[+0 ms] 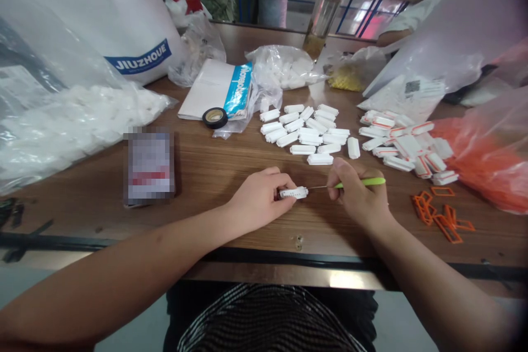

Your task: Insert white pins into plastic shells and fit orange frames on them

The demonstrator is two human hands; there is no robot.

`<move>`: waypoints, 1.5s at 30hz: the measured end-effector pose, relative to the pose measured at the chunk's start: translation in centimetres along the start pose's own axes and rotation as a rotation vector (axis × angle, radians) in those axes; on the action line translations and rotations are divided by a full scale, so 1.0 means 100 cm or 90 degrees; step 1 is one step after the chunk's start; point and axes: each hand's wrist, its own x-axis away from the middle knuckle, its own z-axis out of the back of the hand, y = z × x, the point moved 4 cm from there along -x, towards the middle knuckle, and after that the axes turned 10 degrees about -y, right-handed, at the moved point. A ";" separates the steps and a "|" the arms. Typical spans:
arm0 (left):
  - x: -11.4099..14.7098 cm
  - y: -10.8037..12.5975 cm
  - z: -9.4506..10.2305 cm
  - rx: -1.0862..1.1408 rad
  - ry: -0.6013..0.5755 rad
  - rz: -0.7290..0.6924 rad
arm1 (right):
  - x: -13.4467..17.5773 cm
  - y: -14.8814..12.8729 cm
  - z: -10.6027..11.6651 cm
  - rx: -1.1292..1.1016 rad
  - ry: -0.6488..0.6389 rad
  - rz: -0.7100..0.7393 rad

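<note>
Between the thumb and fingers of my left hand (264,198) is a small white plastic connector housing (294,193), held low over the table with a row of small holes on its side. My right hand (358,193) grips a thin metal pick with a lime-green handle (373,181). The pick's tip points left and reaches the right end of the housing; whether it goes inside I cannot make out. Just beyond my hands lies a loose group of white housings (310,135). To the right are more housings with orange strips (406,146) in a heap.
Loose orange rectangular frames (447,220) lie at right, before a bag of orange parts (490,154). A blurred rectangular object (149,168) and a bag of white parts (70,132) are left. Black tape (215,117) rests on a notebook (210,88); a bottle (323,19) stands behind.
</note>
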 end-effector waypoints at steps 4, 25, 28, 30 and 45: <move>0.000 0.000 0.001 -0.004 -0.001 0.003 | -0.002 0.001 0.000 0.010 0.008 -0.010; 0.000 0.000 -0.001 -0.014 0.007 0.007 | 0.017 -0.022 -0.009 0.196 -0.009 0.173; 0.000 0.000 -0.001 -0.008 0.006 0.001 | 0.015 -0.019 -0.006 0.131 0.015 0.148; 0.000 -0.001 -0.001 -0.006 0.007 0.000 | 0.011 -0.016 -0.006 0.108 0.009 0.127; 0.000 0.000 0.001 -0.007 0.017 -0.002 | 0.004 -0.006 -0.001 -0.001 0.009 0.046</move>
